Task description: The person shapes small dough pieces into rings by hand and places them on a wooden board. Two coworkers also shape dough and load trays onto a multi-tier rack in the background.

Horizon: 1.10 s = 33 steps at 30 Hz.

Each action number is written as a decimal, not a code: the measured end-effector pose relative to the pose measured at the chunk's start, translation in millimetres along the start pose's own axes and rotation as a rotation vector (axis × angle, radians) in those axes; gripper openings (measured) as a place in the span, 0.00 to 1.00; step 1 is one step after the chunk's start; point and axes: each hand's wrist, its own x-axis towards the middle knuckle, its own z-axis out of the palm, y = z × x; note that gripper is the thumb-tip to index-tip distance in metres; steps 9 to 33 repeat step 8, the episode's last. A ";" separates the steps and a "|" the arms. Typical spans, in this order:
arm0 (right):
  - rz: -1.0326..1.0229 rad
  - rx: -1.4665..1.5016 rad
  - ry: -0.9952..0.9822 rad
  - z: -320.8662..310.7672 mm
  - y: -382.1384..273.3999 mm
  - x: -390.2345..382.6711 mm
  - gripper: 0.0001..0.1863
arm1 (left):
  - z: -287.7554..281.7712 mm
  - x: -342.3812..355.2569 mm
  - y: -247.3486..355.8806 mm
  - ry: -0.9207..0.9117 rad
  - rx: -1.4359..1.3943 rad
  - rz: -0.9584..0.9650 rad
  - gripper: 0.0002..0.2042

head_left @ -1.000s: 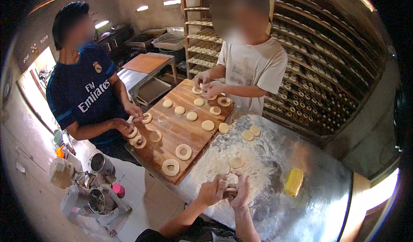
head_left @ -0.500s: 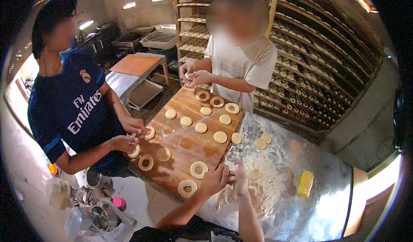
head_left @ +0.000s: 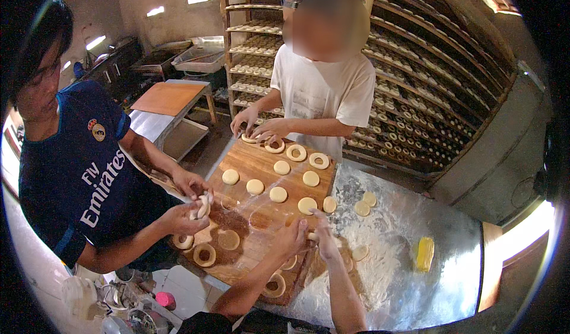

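Over the right edge of the wooden board (head_left: 243, 215), my left hand (head_left: 290, 241) and my right hand (head_left: 325, 238) come together on a small piece of pale dough (head_left: 312, 236). The fingers of both hands are closed on it, and its full shape is hidden. Just beyond my fingertips lies a flat dough round (head_left: 307, 206), with another round (head_left: 329, 204) at the board's edge. A dough ring (head_left: 274, 285) rests on the board beside my left forearm, and a second ring (head_left: 289, 263) is partly covered by it.
A floury metal table (head_left: 409, 215) adjoins the board, bearing dough rounds (head_left: 362, 207) and a yellow block (head_left: 425, 254). At left a person in dark blue holds a dough ring (head_left: 203, 208). Opposite, a person's hands (head_left: 264, 129) touch rings. Racks (head_left: 427, 90) of dough stand behind.
My hands have moved farther forward over the board with the dough. The person opposite has lowered a ring onto the board. The person at left has raised a ring off it.
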 end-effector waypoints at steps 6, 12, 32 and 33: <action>0.144 -0.487 0.176 11.4 32.7 43.4 0.41 | -9.1 61.4 -11.1 -0.040 0.368 -0.258 0.28; 0.275 -0.621 0.296 -0.4 29.1 52.6 0.53 | -22.2 66.0 -27.7 -0.031 0.604 -0.299 0.32; 0.275 -0.621 0.296 -0.4 29.1 52.6 0.53 | -22.2 66.0 -27.7 -0.031 0.604 -0.299 0.32; 0.275 -0.621 0.296 -0.4 29.1 52.6 0.53 | -22.2 66.0 -27.7 -0.031 0.604 -0.299 0.32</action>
